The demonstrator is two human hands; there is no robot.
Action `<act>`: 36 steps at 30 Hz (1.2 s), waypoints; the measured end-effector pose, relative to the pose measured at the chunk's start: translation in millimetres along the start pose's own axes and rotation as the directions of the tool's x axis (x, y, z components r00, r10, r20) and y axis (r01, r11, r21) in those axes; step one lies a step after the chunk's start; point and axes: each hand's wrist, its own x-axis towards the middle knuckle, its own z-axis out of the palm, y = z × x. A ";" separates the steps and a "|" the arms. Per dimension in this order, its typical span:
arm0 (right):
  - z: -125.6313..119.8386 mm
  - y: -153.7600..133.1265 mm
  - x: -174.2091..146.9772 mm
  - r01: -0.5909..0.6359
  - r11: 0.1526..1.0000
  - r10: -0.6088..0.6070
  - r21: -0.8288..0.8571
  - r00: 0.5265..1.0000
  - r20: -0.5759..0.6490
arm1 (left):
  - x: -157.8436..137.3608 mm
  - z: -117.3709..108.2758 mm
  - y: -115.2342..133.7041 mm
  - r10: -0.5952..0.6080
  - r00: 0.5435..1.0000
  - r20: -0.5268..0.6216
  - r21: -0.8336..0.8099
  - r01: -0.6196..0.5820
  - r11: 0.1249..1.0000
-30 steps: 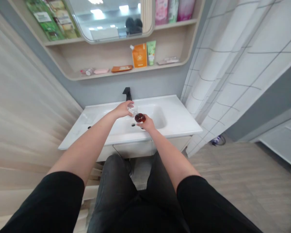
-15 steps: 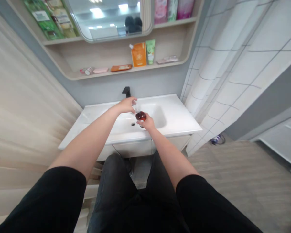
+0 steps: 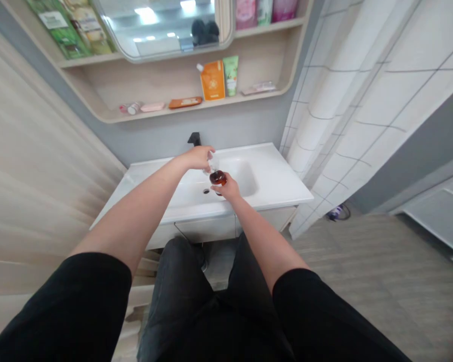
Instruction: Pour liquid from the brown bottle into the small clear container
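Observation:
Over the white sink basin [image 3: 245, 176], my right hand [image 3: 229, 187] is wrapped round a dark amber bottle [image 3: 218, 178]. The bottle is tilted, and its lower part is partly hidden by my fingers. My left hand [image 3: 201, 158], just beyond and to the left, grips a small clear piece [image 3: 213, 165] that looks like a transparent cup or cap. The clear piece is close against the bottle; whether the two touch I cannot tell. Behind my left hand stands the black faucet [image 3: 195, 139].
Above the sink a wall shelf [image 3: 158, 113] holds an orange pouch [image 3: 213, 81], a green tube [image 3: 231, 75], a pink soap-like bar [image 3: 153, 107] and a flat orange packet [image 3: 185, 102]. A mirror [image 3: 162, 30] hangs over it. A curtain [image 3: 33, 151] is at left, a tiled column [image 3: 324, 110] at right.
The whole view has shifted slightly. Both hands keep their holds over the basin, with the clear piece and the bottle in nearly the same places.

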 end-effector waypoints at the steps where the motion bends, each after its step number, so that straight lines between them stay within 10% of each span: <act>1: -0.2 -0.3 -0.1 0.000 1.000 0.000 -0.007 1.000 -0.002 | -0.5 -1.4 1.9 0.002 1.000 0.008 0.018 -0.002 1.000; 36: -6.4 -11.8 -5.1 -0.035 0.999 0.034 0.011 0.999 0.026 | 21.8 -18.1 25.1 0.085 0.988 0.130 0.276 -0.119 0.954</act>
